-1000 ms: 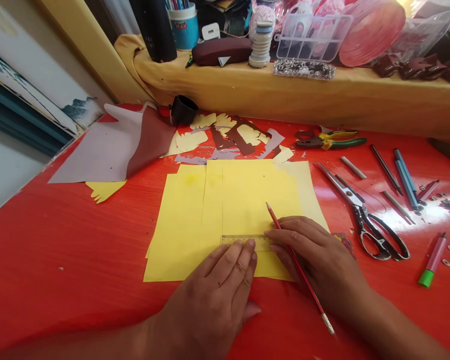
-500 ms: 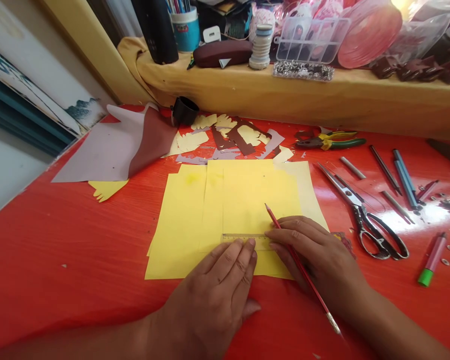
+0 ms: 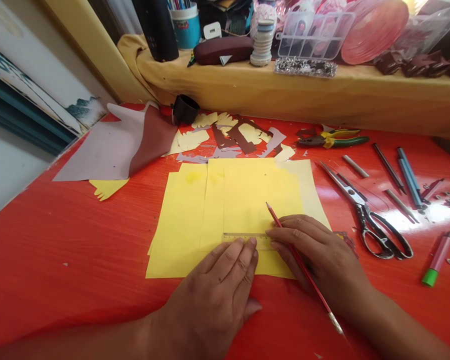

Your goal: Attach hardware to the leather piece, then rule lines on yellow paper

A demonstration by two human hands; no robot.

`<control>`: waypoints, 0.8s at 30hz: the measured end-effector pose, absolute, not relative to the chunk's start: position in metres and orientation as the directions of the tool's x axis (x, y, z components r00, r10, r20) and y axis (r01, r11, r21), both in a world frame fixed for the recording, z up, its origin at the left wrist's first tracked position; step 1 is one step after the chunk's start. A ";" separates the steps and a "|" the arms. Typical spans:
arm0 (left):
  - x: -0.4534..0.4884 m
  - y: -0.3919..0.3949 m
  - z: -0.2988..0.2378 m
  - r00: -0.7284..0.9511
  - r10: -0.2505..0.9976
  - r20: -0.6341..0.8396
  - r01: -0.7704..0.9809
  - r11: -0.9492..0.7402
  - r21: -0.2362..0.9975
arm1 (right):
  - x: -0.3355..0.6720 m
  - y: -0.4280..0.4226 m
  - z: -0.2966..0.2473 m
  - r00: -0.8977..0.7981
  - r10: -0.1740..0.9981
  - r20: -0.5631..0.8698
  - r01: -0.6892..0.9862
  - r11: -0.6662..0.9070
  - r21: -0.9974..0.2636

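Note:
Several sheets of yellow paper (image 3: 183, 215) lie overlapped on the red table, with a straight thin line running down the upper sheet. A clear ruler (image 3: 264, 242) rests across that sheet near its lower edge. My left hand (image 3: 219, 285) lies over the ruler with fingers stretched out, fingertips pressing its edge; part of the ruler is hidden beneath. In my right hand (image 3: 318, 255) is a red pencil (image 3: 303, 272), its sharpened tip pointing up and away over the paper. The right fingertips are at the ruler's right part.
Scissors (image 3: 365, 215) and pliers (image 3: 332, 139) lie right of the paper, near pens and a pink marker (image 3: 437, 260). Paper scraps (image 3: 243, 135) spread behind the sheets. A mauve-brown sheet (image 3: 105, 145) lies left. Behind, a cloth-covered ledge (image 3: 225, 92) holds jars and boxes.
The view has shifted slightly, so the things at right appear a little further right. Both hands, the ruler and the pencil keep practically the same places on the paper.

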State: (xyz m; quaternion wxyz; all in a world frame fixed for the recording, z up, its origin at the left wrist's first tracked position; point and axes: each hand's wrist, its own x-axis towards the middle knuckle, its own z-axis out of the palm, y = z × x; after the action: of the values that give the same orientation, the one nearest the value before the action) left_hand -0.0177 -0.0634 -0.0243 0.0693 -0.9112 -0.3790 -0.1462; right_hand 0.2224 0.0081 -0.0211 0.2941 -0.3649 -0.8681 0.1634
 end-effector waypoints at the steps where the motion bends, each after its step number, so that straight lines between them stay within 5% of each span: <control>1: -0.018 -0.063 -0.025 0.668 0.672 0.320 0.712 -0.702 -0.011 | 0.222 0.008 -0.021 -0.560 0.729 0.395 0.537 0.682 -0.497; 24: -0.018 -0.065 -0.025 0.672 0.674 0.307 0.712 -0.702 -0.017 | 0.221 0.008 -0.018 -0.567 0.722 0.398 0.524 0.688 -0.502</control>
State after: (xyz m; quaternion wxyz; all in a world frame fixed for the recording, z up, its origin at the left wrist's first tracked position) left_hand -0.0181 -0.0647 -0.0251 0.0675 -0.9118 -0.3799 -0.1402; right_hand 0.2209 0.0082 -0.0183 0.2973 -0.3581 -0.8693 0.1662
